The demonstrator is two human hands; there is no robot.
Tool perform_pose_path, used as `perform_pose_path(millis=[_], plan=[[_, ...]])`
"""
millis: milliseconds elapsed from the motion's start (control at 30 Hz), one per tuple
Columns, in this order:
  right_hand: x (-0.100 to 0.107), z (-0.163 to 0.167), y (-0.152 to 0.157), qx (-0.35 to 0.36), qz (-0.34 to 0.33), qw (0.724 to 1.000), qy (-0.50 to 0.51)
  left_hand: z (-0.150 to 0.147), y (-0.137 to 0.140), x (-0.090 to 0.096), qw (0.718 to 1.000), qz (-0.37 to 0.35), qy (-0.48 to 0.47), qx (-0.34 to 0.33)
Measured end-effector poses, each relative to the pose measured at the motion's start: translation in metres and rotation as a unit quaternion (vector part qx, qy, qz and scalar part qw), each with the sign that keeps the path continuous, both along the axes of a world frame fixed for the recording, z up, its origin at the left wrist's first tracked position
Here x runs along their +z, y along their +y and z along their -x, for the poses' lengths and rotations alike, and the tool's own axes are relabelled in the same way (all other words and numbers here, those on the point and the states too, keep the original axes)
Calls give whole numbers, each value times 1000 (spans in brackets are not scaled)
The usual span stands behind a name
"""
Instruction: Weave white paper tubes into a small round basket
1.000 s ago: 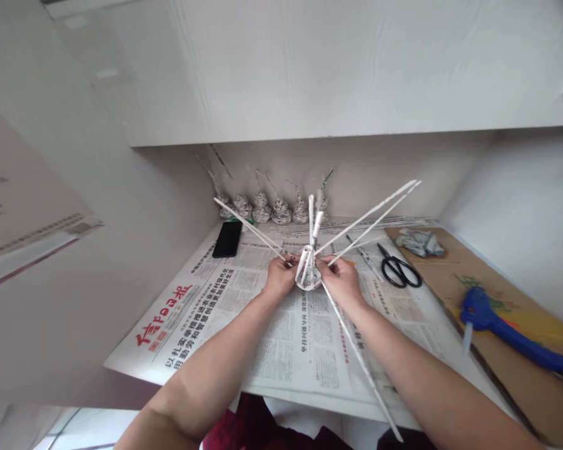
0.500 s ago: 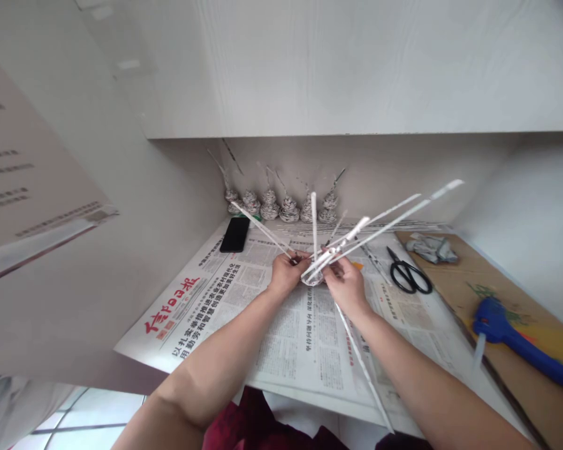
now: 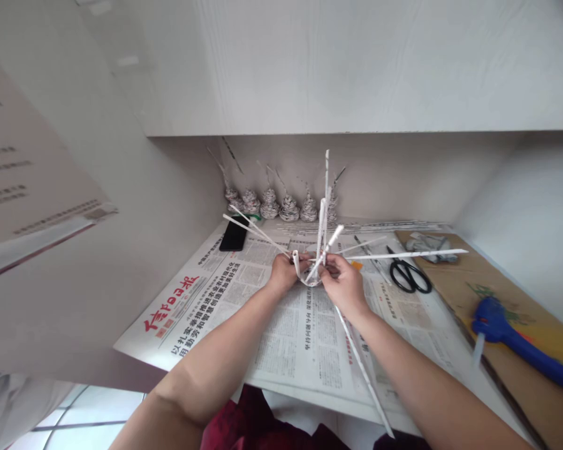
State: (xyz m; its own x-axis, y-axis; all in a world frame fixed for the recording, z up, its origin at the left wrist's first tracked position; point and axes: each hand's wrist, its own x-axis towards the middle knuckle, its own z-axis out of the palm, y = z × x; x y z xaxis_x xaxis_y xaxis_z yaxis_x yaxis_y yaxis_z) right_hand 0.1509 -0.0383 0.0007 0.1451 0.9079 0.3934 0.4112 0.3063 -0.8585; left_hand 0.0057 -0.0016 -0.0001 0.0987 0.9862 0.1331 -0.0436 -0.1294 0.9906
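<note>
Between my hands is a small weave of rolled paper sticks (image 3: 313, 279), with white stick ends pointing up and outward. My left hand (image 3: 284, 271) grips its left side, fingers bent around the base of the sticks. On the right side, my right hand (image 3: 342, 282) pinches the sticks near the weave's rim. One long paper stick (image 3: 363, 369) hangs down past my right wrist toward the table's front edge. Another paper stick (image 3: 417, 254) reaches out to the right, above the scissors. Parts of the weave are hidden behind my fingers.
Newspaper (image 3: 281, 337) covers the table. Several woven gourd shapes (image 3: 289, 209) line the back wall, near a black phone (image 3: 233, 234). Black scissors (image 3: 409, 275) lie at right, beside cardboard (image 3: 455, 281) with a crumpled wad (image 3: 431, 247) and a blue glue gun (image 3: 490, 322). A shelf overhangs the back.
The sticks that slanted up to the right have shifted; several now stand nearly upright and one lies lower, almost level to the right. Both hands stay at the weave.
</note>
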Motion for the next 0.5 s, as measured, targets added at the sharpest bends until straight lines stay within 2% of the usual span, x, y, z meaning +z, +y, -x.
perform_pose_path(millis=[233,367,500], plan=[[-7,-2,6,-1,14,998,69,-2,-1,-2,992,40,-66,-97],[-6,-1,4,-4,-1,998,60,-3,-1,-2,994,56,-66,-66],[-1,-1,-1,-10,-18,1000,-24,-3,-3,-1,999,38,-22,-33]])
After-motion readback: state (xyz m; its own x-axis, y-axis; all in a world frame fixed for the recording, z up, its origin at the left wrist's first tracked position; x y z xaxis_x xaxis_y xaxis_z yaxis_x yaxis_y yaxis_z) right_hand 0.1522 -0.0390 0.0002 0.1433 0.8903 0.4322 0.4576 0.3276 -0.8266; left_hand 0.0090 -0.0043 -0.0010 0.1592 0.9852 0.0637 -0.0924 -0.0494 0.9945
